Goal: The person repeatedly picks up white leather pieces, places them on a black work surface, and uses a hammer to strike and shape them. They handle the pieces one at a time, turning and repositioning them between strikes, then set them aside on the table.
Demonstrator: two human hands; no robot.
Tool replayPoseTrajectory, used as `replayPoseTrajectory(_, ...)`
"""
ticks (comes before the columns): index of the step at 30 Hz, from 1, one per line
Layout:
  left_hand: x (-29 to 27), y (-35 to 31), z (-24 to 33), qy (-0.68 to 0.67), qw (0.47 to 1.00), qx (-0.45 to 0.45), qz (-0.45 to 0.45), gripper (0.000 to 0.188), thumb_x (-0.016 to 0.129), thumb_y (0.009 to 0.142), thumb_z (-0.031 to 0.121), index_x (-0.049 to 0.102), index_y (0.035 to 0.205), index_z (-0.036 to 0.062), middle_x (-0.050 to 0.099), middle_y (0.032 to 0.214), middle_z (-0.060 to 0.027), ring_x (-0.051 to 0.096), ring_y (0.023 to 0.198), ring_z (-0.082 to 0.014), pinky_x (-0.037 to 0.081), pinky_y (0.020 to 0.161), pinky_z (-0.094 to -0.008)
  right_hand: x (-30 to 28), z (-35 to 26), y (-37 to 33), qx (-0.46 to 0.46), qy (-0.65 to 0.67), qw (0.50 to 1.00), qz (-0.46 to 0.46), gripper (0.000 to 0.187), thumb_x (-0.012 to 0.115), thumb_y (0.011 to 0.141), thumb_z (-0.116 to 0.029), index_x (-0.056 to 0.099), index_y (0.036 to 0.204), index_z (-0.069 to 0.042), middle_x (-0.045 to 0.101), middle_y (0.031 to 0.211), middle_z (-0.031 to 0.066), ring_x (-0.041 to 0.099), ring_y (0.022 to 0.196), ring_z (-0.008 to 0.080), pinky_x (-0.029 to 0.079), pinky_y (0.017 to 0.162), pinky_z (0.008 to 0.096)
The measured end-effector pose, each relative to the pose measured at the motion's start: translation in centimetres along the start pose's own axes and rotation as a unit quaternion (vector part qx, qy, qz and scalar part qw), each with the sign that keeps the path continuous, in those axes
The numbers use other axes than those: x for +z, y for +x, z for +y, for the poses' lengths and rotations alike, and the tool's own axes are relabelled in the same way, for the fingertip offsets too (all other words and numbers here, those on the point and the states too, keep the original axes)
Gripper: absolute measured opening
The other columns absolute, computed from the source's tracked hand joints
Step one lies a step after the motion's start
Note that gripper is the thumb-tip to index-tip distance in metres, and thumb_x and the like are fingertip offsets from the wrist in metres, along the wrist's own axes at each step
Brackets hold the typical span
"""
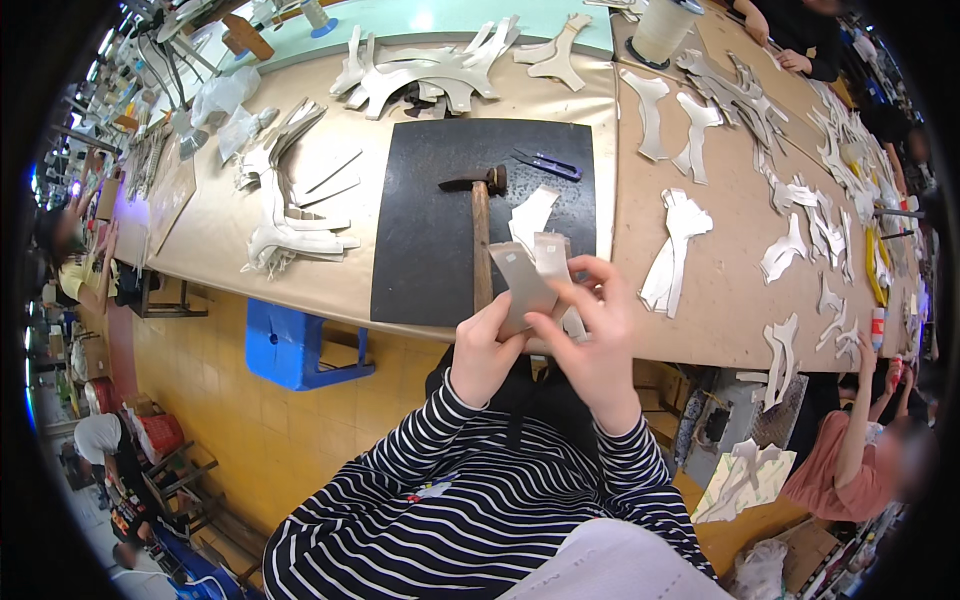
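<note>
My left hand (484, 346) and my right hand (594, 342) are raised together at the table's front edge. Between them is a pale grey cut-out piece (524, 278), forked at its upper end, with small white marks near the tips. My left fingers close round its lower left side; my right thumb and fingers pinch its right side. Just beyond lies a white cut piece (536, 214) on a black mat (425, 230). A wooden-handled hammer (481, 235) rests on the mat, its head away from me. Blue-handled thread snips (549, 166) lie near the mat's far right.
Piles of grey cut pieces lie on the table at the far side (430, 78) and left (290, 240). More white pieces (678, 240) are spread to the right. A thread cone (664, 30) stands far right. A blue stool (290, 345) is below the left edge. Other people work around.
</note>
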State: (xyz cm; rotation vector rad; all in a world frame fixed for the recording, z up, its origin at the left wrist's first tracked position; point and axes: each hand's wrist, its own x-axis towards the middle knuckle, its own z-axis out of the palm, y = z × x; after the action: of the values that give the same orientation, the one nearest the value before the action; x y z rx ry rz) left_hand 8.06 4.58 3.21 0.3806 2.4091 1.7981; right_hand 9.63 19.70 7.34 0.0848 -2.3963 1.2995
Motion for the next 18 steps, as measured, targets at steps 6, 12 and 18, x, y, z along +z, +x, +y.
replayPoseTrajectory(6, -0.8, -2.0, -1.3, 0.007, 0.995, 0.094, 0.043, 0.049, 0.066, 0.075, -0.006, 0.056, 0.123, -0.0010, 0.068, 0.091, -0.0149, 0.066, 0.075, -0.0175, 0.053, 0.068, -0.0279, 1.3, -0.9, -3.9, -0.283, -0.039, 0.955, 0.082, 0.021, 0.077, 0.068, -0.019, 0.072, 0.088, -0.017, 0.057, 0.111, 0.0067, 0.051, 0.105, 0.0284, 0.042, 0.085, 0.0396)
replayPoseTrajectory(12, -2.3, -1.6, -3.3, -0.101, 0.987, -0.081, 0.096, 0.044, 0.063, 0.081, -0.009, 0.057, 0.123, -0.0013, 0.066, 0.092, -0.0072, 0.058, 0.065, -0.0067, 0.049, 0.056, -0.0226, -0.4, -1.4, -3.6, -0.137, 0.489, 0.852, 0.126, 0.022, 0.061, 0.093, -0.019, 0.047, 0.103, -0.005, 0.063, 0.091, 0.0241, 0.063, 0.070, 0.0323, 0.054, 0.063, 0.0370)
replayPoseTrajectory(18, -3.1, -0.3, -2.8, -0.150, 0.978, -0.078, 0.123, 0.040, 0.060, 0.086, -0.007, 0.052, 0.125, -0.0027, 0.066, 0.093, -0.0061, 0.055, 0.063, -0.0053, 0.045, 0.054, -0.0200, -1.3, -0.6, 0.0, 0.138, 0.429, 0.885, 0.121, 0.018, 0.053, 0.098, -0.010, 0.052, 0.110, 0.003, 0.064, 0.087, 0.0114, 0.063, 0.072, 0.0161, 0.054, 0.059, 0.0284)
